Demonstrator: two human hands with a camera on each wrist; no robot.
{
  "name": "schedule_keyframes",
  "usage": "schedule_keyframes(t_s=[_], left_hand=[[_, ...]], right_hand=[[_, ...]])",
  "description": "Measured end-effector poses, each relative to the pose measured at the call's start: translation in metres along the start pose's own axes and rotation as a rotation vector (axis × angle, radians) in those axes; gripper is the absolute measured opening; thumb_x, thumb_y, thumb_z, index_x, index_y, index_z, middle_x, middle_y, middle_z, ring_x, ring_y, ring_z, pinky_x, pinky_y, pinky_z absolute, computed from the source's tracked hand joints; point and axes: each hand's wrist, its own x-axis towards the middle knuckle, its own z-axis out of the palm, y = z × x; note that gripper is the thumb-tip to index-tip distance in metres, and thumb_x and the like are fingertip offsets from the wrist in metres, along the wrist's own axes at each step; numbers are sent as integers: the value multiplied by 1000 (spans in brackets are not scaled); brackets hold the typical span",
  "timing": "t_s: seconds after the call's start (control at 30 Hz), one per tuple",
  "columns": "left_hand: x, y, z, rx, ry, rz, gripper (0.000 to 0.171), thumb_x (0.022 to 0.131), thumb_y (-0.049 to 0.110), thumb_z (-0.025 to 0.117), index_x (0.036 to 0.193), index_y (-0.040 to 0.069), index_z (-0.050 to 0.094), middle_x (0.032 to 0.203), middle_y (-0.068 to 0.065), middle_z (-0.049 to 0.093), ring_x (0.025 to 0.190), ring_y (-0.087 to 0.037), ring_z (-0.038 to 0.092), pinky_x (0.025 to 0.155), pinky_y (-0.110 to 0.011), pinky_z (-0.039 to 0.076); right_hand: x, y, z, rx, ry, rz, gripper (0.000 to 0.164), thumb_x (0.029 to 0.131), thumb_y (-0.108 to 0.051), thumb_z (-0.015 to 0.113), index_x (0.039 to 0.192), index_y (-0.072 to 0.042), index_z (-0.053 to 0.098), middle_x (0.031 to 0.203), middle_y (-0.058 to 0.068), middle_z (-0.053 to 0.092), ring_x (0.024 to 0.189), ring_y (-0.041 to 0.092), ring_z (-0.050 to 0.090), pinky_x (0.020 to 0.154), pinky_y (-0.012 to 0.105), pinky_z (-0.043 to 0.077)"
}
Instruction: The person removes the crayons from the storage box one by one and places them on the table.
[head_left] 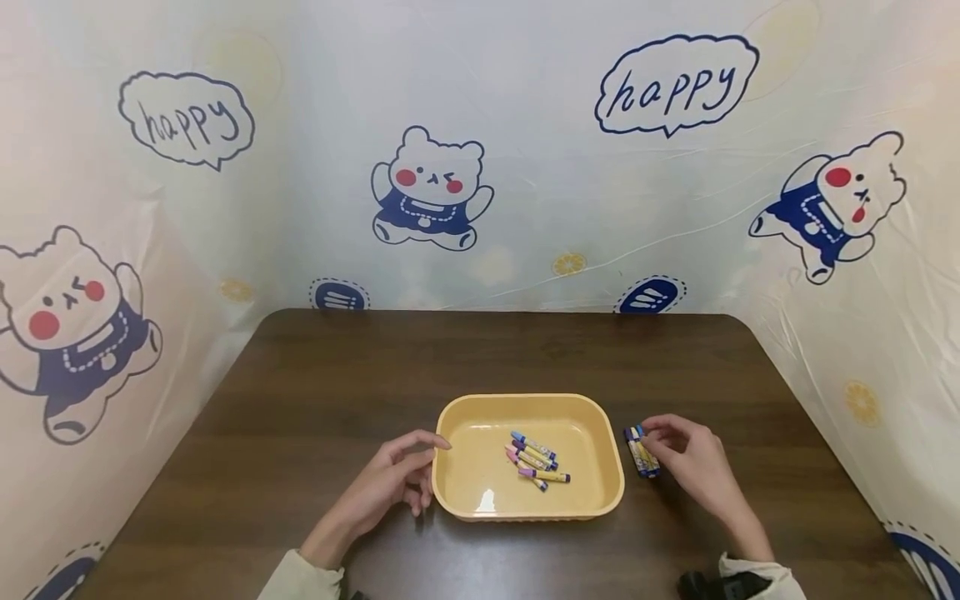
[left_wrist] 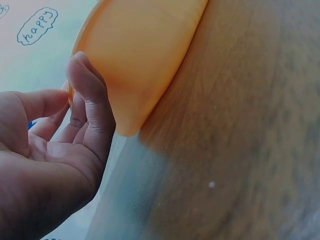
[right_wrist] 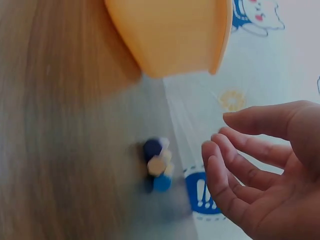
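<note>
A shallow yellow plastic tray (head_left: 480, 492) stands on the table, with several crayons (head_left: 542, 460) lying loosely together in its middle. My left hand (head_left: 382, 486) pinches the tray's left rim; in the left wrist view, digits of that hand (left_wrist: 82, 150) lie on both sides of the rim. Just right of the tray, a small pile of crayons (head_left: 639, 454) lies on the tabletop. Over that pile is my right hand (head_left: 693, 467), its fingers loosely bent. The right wrist view has the same crayons (right_wrist: 158, 166) apart from the fingertips, with nothing in the hand.
The dark wooden table (head_left: 360, 367) has rounded far corners. Behind it and at both sides hangs a pale sheet (head_left: 540, 200) printed with cartoon bears and speech bubbles. A black strap (head_left: 738, 586) crosses the right sleeve.
</note>
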Motion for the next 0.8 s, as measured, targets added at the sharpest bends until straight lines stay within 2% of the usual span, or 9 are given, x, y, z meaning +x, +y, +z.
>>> schedule_keyframes(t_s=[0.23,0.37,0.53,0.7,0.8], left_hand=[[-1,0,0,-13,-3,0,33,107,16,46,132,-5,48,70,-7,62,59,-16,59,50,-28,51],[-1,0,-1,-9,5,-7,36,107,17,47,133,-7,46,70,-7,62,58,-16,59,49,-28,52],[-1,0,-2,-1,5,-8,41,106,21,49,134,-9,44,70,-8,62,58,-16,59,49,-28,51],[-1,-1,-2,-1,8,-6,40,106,21,50,134,-6,47,70,-7,63,58,-16,59,49,-28,51],[-2,-1,-2,-1,6,-5,40,106,21,49,135,-7,46,70,-7,63,57,-16,59,48,-28,51]], right_hand=[[-3,-33,5,49,51,-138,19,85,-3,77,102,-9,72,87,-2,70,77,8,65,69,20,55],[-2,-57,8,43,23,-218,22,83,1,77,102,-8,72,89,-2,70,78,7,64,67,25,56],[1,-82,18,-19,-100,-288,23,83,1,78,102,-9,71,94,2,70,83,11,64,69,32,58],[4,-98,32,-57,-274,-289,30,83,0,78,110,-8,67,101,2,68,91,21,67,76,38,59],[5,-103,40,-75,-342,-291,32,84,-1,77,113,-8,65,103,3,67,93,25,66,79,43,58]])
